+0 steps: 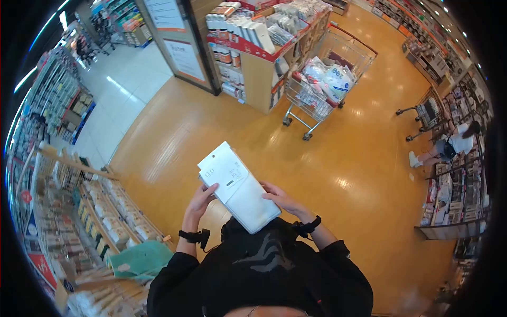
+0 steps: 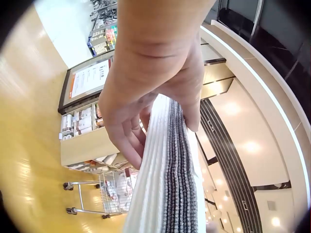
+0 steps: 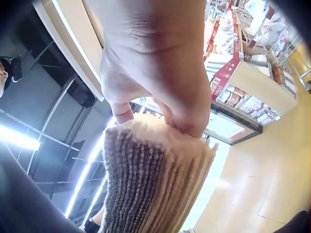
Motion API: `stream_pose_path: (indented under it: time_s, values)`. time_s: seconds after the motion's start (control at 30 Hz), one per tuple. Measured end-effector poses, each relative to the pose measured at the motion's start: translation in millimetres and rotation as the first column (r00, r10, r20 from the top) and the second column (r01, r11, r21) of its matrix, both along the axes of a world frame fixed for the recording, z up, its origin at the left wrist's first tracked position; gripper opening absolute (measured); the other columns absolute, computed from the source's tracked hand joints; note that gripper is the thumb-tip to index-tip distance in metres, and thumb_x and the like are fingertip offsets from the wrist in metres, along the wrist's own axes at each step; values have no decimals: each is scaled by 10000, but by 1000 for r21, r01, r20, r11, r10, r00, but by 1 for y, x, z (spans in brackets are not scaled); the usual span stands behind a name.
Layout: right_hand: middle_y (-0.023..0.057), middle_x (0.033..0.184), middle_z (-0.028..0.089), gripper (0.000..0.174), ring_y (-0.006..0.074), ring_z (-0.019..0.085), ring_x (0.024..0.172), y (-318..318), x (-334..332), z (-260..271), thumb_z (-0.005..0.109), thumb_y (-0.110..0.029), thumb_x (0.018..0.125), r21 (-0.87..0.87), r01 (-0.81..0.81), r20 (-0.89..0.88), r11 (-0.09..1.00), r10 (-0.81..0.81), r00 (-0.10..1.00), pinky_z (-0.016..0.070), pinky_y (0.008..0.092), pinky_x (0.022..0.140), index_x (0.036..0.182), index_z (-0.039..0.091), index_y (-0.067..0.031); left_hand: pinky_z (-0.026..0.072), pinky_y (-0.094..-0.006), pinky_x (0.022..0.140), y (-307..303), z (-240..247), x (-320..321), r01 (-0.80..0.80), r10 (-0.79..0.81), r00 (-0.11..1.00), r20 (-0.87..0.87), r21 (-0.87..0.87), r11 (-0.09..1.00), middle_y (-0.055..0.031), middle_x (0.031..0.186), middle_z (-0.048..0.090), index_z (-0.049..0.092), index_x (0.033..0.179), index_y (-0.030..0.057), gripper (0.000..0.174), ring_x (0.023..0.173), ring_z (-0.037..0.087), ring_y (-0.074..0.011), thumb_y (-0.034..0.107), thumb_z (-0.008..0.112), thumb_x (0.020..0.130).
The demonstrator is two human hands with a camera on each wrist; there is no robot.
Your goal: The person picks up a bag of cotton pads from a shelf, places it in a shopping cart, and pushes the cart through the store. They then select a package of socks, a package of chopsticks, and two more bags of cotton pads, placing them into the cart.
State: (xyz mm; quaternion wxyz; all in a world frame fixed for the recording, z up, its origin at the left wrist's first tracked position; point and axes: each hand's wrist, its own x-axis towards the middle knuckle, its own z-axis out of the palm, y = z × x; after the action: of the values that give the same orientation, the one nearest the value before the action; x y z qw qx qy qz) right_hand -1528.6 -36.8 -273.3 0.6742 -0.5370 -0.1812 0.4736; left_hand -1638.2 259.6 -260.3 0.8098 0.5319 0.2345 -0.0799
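Both hands hold a stack of folded towels (image 1: 248,203) in front of the chest, with a white printed card (image 1: 224,171) across its upper part. At its left edge grips my left hand (image 1: 199,202), its thumb lying on top of the card. My right hand (image 1: 283,199) grips the opposite edge near the lower end, thumb on the white face. In the left wrist view the stack's layered side (image 2: 170,170) shows white and dark grey layers between fingers and thumb. The right wrist view shows fuzzy grey and pale layers (image 3: 150,179) below the hand; some fingers are hidden.
A shopping cart (image 1: 311,98) with plastic-wrapped goods stands ahead, beside a wooden display unit (image 1: 253,79). Shelves of packed goods (image 1: 113,211) run along the left, near a green cloth-like item (image 1: 140,259). At right, a person (image 1: 459,142) stands near another cart (image 1: 426,113).
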Motion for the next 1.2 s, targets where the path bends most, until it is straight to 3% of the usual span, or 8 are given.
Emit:
stream_pose_path:
  time_s: [0.13, 0.23, 0.43, 0.6, 0.73, 1.03, 1.1, 1.2]
  values:
    - [98, 1339, 520, 514, 178, 486, 1232, 14, 94, -9, 539, -292, 990, -133, 173, 48, 976, -168, 985, 380, 320, 1038, 1419, 406, -41, 493, -343, 882, 30, -16, 116, -93, 94, 995, -31, 16, 996, -76, 1156, 636, 561, 1229, 11, 469, 1036, 609, -179, 290, 704, 879]
    - [98, 1197, 616, 390, 176, 570, 1102, 11, 151, -33, 503, -289, 1012, -163, 542, 154, 824, -521, 839, 443, 327, 932, 1315, 486, -44, 503, -326, 846, 48, -2, 219, -66, 67, 998, -8, 50, 997, -64, 1130, 645, 570, 1216, 28, 450, 1010, 616, -167, 289, 706, 874]
    - [148, 1157, 637, 368, 211, 641, 1033, -34, 206, -74, 487, -259, 1014, -253, 755, 152, 605, -746, 649, 495, 305, 849, 1290, 501, -16, 486, -291, 840, 53, 34, 423, 1, -30, 986, 161, 180, 984, -54, 1118, 644, 568, 1220, 44, 421, 1014, 605, -142, 214, 722, 866]
    - [129, 1111, 655, 351, 195, 656, 977, -58, 233, -131, 503, -245, 1000, -474, 709, 56, 523, -785, 617, 501, 284, 806, 1267, 525, -18, 460, -288, 864, 48, 38, 572, -104, -80, 880, 468, 355, 929, -50, 1109, 638, 553, 1237, 7, 452, 1014, 576, -119, 109, 738, 837]
    - [125, 1040, 671, 324, 162, 645, 960, -67, 298, -152, 542, -225, 979, -619, 597, 149, 510, -671, 727, 494, 261, 772, 1203, 576, 6, 459, -288, 841, 40, 57, 674, -167, -73, 896, 438, 484, 859, -64, 1084, 650, 563, 1229, 1, 451, 956, 580, -122, 123, 742, 833]
    - [129, 994, 677, 312, 190, 651, 899, -110, 504, -200, 585, -210, 947, -570, 457, 168, 683, -448, 878, 520, 318, 782, 1139, 588, 36, 448, -284, 834, 42, 62, 853, -440, 187, 821, 539, 388, 810, -64, 1083, 650, 563, 1221, -11, 443, 939, 572, -121, 108, 746, 835]
    - [122, 979, 686, 294, 184, 665, 858, -124, 550, -183, 576, -201, 949, -523, 573, 482, 630, -336, 809, 518, 301, 757, 1128, 587, 31, 445, -291, 856, 49, 64, 886, -517, 291, 792, 537, 336, 787, -68, 1092, 648, 561, 1213, -12, 429, 955, 577, -134, 94, 742, 839]
    - [115, 953, 689, 289, 180, 669, 814, -134, 598, -156, 571, -200, 952, -493, 618, 422, 612, -453, 785, 514, 291, 734, 1133, 586, 24, 443, -297, 876, 60, 65, 929, -574, 378, 755, 536, 259, 777, -78, 1090, 647, 565, 1197, -12, 404, 975, 583, -150, 84, 736, 843]
